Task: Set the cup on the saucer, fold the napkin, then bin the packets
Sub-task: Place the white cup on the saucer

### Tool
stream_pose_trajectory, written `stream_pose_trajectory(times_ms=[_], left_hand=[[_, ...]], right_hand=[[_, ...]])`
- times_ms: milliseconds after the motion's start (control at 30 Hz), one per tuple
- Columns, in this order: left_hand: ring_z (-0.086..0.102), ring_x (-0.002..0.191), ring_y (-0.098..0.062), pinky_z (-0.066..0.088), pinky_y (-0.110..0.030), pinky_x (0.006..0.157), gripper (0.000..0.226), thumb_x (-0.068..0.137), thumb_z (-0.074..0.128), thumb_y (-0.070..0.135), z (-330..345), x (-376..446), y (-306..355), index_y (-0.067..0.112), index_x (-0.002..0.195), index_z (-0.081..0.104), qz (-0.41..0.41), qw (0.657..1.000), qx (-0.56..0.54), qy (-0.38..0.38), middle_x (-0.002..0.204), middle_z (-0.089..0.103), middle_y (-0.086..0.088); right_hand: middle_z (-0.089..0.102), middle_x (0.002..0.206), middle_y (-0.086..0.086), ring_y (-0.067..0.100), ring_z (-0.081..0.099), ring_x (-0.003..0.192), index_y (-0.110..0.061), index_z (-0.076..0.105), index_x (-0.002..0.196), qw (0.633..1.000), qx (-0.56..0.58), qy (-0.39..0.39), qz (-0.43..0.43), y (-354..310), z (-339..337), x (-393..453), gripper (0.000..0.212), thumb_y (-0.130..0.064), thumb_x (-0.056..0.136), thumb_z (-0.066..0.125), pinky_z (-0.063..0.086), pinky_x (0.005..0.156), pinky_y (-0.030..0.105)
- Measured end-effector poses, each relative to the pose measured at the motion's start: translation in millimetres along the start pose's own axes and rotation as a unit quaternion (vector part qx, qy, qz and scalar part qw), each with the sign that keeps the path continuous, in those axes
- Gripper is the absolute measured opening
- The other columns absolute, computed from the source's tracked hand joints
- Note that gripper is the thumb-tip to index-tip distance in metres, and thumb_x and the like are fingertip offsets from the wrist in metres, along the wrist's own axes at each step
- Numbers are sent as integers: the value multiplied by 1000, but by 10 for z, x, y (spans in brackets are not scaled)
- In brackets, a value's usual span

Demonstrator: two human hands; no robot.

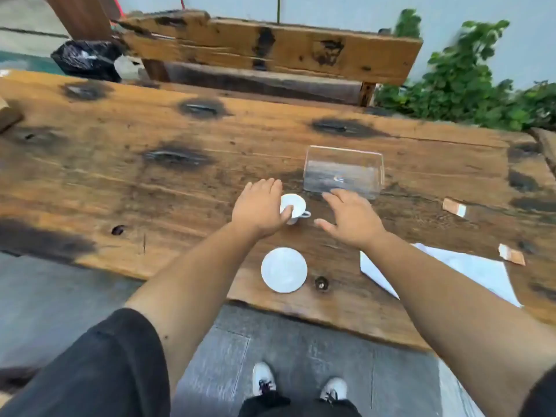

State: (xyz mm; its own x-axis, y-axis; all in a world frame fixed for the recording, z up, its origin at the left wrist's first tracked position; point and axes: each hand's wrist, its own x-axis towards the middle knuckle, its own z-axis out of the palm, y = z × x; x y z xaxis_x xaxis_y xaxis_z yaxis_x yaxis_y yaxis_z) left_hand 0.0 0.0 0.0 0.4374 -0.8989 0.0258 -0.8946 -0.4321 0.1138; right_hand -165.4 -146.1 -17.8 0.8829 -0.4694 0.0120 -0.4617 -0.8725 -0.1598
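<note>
The left hand (258, 210) is at the cup (293, 208), thumb pressed against its near wall and fingers reaching round the far side, so it looks like a grip closing on the cup, though whether the far fingers are touching cannot be told. The right hand (350, 216) hovers just right of the cup, fingers spread and holding nothing, its thumb pointing toward the cup's handle.

The step in hand is the first one: the cup stands upright on the desk (120, 176), not yet on the saucer (284, 269). The saucer lies bare on the near side of the cup, close to the desk's front edge. A clear plastic box (344, 172) sits just beyond and right of the cup. The napkin (475, 272) lies unfolded, well to the right of the cup and nearer the edge, partly under the right forearm. Two packets lie further right: one packet (454, 207) level with the cup, the other packet (511, 254) touching the napkin's far corner.

The next move, as I judge it, calls for a firm hold on the cup, a lift clear of the wood, a short carry toward the person, and a level set-down centred on the saucer.
</note>
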Motion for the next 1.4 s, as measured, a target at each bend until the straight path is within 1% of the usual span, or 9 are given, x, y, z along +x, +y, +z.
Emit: stream_pose_trajectory(times_ms=[67,200,333,400,533,767,900,1100,1400], left_hand=[[47,120,-31,35,-47,100,59,85,45,48,267,-147,-55,8,128,42,-28,999,-14,-40,131,53,-14],[40,128,-33,30,-46,106,64,89,41,49,892,-519,-193,7,137,35,-91,987,-51,-121,142,44,-16],[49,114,-36,43,-43,88,48,91,42,44,1326,-703,-274,9,124,47,-204,955,-131,-169,124,56,-18],[56,105,-36,48,-42,82,39,92,42,41,1509,-751,-309,13,115,56,-267,932,-166,-181,113,63,-17],[62,93,-34,45,-33,73,25,92,49,30,1752,-685,-353,16,104,66,-350,885,-256,-171,102,70,-15],[57,73,-27,40,-28,64,18,89,58,24,1851,-567,-198,20,72,62,-363,864,-294,-190,83,71,-10],[64,77,-29,52,-35,70,18,88,58,22,1823,-600,132,16,74,66,-336,864,-321,-195,79,72,-9],[59,71,-26,44,-31,62,20,90,57,25,1865,-616,651,16,74,64,-292,881,-302,-220,76,69,-7],[60,76,-28,45,-32,65,18,90,57,25,1945,-652,833,14,78,64,-302,887,-274,-219,79,69,-8]], right_hand=[[46,141,12,32,44,125,-16,42,137,999,11,-45,0,-68,351,-116,70,-60,82,51,36,104,43],[45,142,9,30,43,126,-18,40,137,990,57,-123,33,-191,954,-374,69,-60,82,49,37,104,42],[50,134,11,32,50,119,-17,42,135,970,143,-167,103,-291,1287,-463,60,-54,87,49,46,94,43],[60,122,11,32,57,108,-18,46,128,950,192,-183,162,-343,1444,-493,50,-49,89,48,50,84,41],[70,106,13,32,62,98,-12,57,117,903,263,-173,294,-398,1716,-434,38,-40,92,48,51,81,37],[71,97,14,33,63,92,-12,64,97,867,307,-140,367,-303,1820,-447,18,-20,91,49,45,73,33],[72,95,12,32,63,90,-13,66,94,872,299,-111,372,-49,1664,-728,17,-21,90,51,48,76,35],[71,98,9,30,61,95,-12,65,94,871,282,-91,392,311,1563,-1124,16,-22,90,52,43,76,33],[70,96,6,28,62,93,-18,64,91,873,266,-108,394,435,1667,-1260,15,-25,92,50,49,78,36]])
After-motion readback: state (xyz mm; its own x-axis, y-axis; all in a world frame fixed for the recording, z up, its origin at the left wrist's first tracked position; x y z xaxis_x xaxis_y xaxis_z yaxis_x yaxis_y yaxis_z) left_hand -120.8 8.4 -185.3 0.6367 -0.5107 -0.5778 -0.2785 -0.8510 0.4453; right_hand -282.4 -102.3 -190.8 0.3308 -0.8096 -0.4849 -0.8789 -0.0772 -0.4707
